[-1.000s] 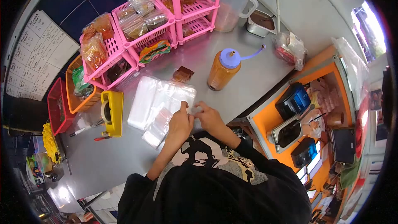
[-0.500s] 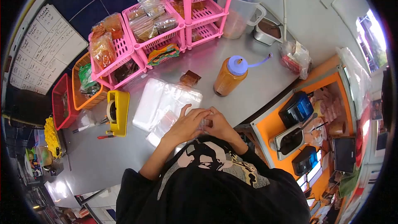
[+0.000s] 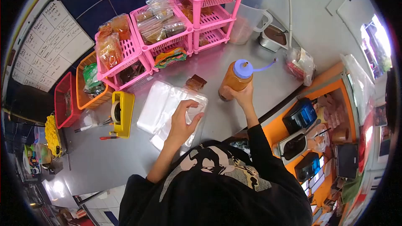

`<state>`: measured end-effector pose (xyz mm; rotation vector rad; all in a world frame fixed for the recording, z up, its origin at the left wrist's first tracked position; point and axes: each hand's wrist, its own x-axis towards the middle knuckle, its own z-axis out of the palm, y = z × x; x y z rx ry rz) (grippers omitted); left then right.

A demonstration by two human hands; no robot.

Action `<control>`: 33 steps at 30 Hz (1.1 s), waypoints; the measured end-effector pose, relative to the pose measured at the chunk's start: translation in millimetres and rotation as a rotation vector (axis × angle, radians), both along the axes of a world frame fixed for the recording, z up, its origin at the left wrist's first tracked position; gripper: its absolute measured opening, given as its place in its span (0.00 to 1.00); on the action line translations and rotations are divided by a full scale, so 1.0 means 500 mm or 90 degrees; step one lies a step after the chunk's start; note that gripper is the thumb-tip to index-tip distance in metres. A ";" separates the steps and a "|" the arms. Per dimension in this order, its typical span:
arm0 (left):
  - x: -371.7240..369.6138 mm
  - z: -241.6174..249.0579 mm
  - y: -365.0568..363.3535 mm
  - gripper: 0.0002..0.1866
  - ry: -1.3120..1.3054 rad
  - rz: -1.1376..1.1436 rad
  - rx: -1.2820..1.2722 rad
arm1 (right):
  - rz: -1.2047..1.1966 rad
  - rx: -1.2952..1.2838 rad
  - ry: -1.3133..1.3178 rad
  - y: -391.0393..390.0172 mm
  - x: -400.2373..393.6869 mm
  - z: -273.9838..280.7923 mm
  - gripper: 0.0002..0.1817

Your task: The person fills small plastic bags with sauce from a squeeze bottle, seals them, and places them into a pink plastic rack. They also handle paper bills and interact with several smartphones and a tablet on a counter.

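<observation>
My right hand (image 3: 240, 94) is wrapped round the lower side of a squeeze bottle (image 3: 235, 78) with brown sauce in it and a blue cap. The bottle's blue cap tip hangs out to the right on its strap, leaving the spout uncovered. My left hand (image 3: 183, 121) is curved in a C, with a small clear plastic bag (image 3: 196, 112) between thumb and fingers; its outline is hard to make out. Beneath that hand lies a stack of clear plastic bags (image 3: 155, 104). A small filled brown sachet (image 3: 195, 82) rests at the stack's far edge.
Pink racks (image 3: 163, 42) with filled packets stand at the back. Left of the bags is a yellow tape dispenser (image 3: 123, 115), near an orange basket (image 3: 86, 100) and a red basket (image 3: 65, 119). A clear jug (image 3: 245, 21) and a metal container (image 3: 272, 37) stand at the back right.
My right hand has left my left hand and moved right to grip the sauce bottle. My left hand has opened into a C shape over the bags. The view has shifted slightly.
</observation>
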<state>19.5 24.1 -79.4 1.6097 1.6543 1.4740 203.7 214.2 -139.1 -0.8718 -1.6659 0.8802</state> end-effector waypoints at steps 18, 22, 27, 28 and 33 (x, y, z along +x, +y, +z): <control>0.061 0.136 0.016 0.19 -0.032 -0.294 0.084 | -0.131 0.002 0.058 -0.085 0.023 0.002 0.46; 0.156 0.289 0.027 0.23 -0.321 -0.878 0.116 | -0.263 0.061 -0.028 -0.101 0.042 -0.015 0.56; 0.317 0.355 0.029 0.28 -0.679 -1.508 -0.363 | 0.148 -0.191 -0.256 -0.290 0.230 0.190 0.39; 0.351 0.354 0.013 0.32 -0.827 -1.581 -0.406 | 0.141 -0.255 -0.112 -0.337 0.285 0.263 0.29; 0.465 0.350 -0.032 0.33 -1.017 -1.697 -0.591 | -0.633 0.014 0.023 -0.393 0.668 0.292 0.11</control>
